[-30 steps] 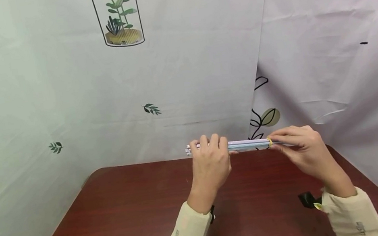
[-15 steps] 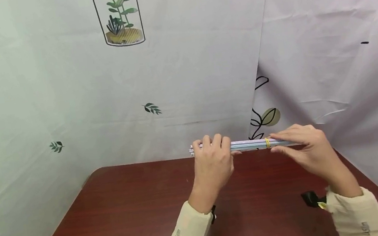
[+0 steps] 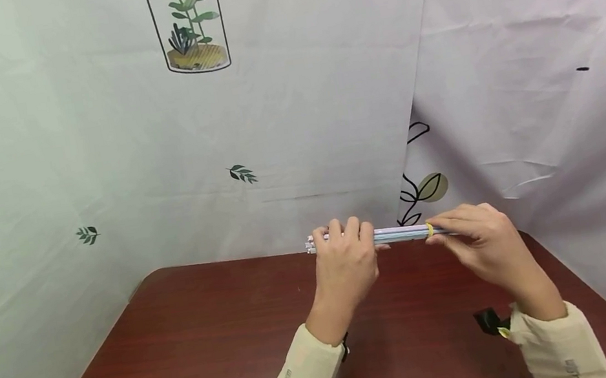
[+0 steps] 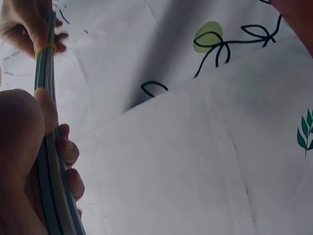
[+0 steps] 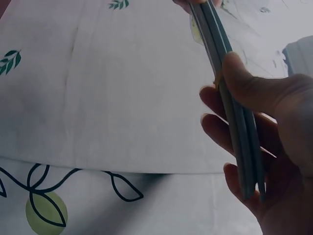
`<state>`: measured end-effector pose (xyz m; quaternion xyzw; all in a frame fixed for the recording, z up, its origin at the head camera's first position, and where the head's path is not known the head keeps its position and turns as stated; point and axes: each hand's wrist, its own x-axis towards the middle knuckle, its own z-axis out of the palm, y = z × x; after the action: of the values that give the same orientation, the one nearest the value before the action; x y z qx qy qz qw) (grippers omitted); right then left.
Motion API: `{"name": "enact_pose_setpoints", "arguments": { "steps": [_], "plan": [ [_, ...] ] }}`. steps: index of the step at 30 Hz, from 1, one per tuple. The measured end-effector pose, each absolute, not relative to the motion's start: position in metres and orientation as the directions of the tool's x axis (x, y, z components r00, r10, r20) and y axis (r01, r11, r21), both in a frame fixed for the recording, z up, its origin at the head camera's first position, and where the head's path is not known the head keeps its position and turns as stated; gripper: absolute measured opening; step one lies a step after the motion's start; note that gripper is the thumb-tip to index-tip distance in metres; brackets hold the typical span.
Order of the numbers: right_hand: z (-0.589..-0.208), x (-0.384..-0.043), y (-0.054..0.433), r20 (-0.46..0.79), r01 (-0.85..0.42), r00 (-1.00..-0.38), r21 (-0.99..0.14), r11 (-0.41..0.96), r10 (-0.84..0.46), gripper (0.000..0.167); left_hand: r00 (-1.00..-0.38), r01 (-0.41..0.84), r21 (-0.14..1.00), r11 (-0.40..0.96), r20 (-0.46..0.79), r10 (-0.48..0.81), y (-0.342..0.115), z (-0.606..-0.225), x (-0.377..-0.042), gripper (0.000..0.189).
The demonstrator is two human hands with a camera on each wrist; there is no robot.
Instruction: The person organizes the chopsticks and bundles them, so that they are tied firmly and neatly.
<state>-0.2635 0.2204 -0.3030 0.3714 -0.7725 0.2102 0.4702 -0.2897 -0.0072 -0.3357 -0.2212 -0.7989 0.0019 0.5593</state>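
In the head view a level bundle of slim pastel sticks (image 3: pixel 400 234), pale purple and light blue, is held above the table's far edge. My left hand (image 3: pixel 347 267) grips its left part, fingers curled over the top, with the short whitish ends poking out beyond. A yellow rubber band (image 3: pixel 430 229) circles the bundle right of centre. At that band, the thumb and fingers of my right hand (image 3: pixel 488 246) pinch the bundle. From the right wrist, the sticks (image 5: pixel 242 147) run past the thumb toward the palm. The left wrist view shows the sticks (image 4: pixel 56 191) along my left palm.
Below the hands is a dark red-brown table (image 3: pixel 215 346) with rounded far corners. White cloth (image 3: pixel 315 115) printed with plants hangs behind it and along both sides. A black wrist strap piece (image 3: pixel 489 322) sticks out by the right sleeve.
The bundle and left hand have shifted slightly right. My right thumb and fingers spread apart half a second ago and now pinch again; the yellow band sits a little nearer the left hand.
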Motion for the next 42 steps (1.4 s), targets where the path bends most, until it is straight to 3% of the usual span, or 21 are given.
{"name": "enact_pose_setpoints", "arguments": {
  "steps": [8,12,14,18,25,29,34,38,42],
  "plan": [
    [-0.311,-0.269,0.202,0.896,-0.753,-0.210,0.107,0.649,-0.390,0.047,-0.307,0.343,-0.259,0.903,0.878,0.368,0.001,-0.338,-0.285,0.032],
    [-0.313,-0.268,0.202,0.861,-0.766,-0.294,0.047,0.641,-0.415,0.047,-0.354,0.347,-0.271,0.898,0.849,0.393,0.005,-0.341,-0.283,0.030],
    [-0.309,-0.267,0.210,0.851,-0.793,-0.321,-0.001,0.610,-0.415,0.042,-0.364,0.349,-0.268,0.898,0.844,0.394,0.005,-0.340,-0.283,0.039],
    [-0.303,-0.264,0.224,0.843,-0.854,-0.331,-0.077,0.515,-0.424,0.033,-0.335,0.354,-0.267,0.896,0.858,0.388,0.004,-0.339,-0.284,0.042],
    [-0.303,-0.263,0.227,0.787,-0.830,-0.442,-0.177,0.530,-0.430,0.033,-0.311,0.343,-0.285,0.895,0.865,0.394,0.005,-0.340,-0.284,0.040],
    [-0.304,-0.263,0.220,0.818,-0.823,-0.414,-0.147,0.549,-0.400,0.033,-0.316,0.346,-0.271,0.898,0.868,0.383,0.007,-0.340,-0.282,0.040],
    [-0.307,-0.266,0.206,0.817,-0.803,-0.379,-0.058,0.593,-0.434,0.035,-0.311,0.342,-0.299,0.891,0.859,0.407,0.010,-0.342,-0.281,0.019],
    [-0.308,-0.265,0.206,0.791,-0.798,-0.398,-0.048,0.601,-0.465,0.041,-0.328,0.351,-0.306,0.885,0.845,0.422,0.013,-0.344,-0.281,0.006],
    [-0.304,-0.261,0.220,0.785,-0.809,-0.432,-0.120,0.576,-0.444,0.041,-0.350,0.358,-0.300,0.884,0.835,0.425,0.012,-0.343,-0.281,0.012]
  ]
}}
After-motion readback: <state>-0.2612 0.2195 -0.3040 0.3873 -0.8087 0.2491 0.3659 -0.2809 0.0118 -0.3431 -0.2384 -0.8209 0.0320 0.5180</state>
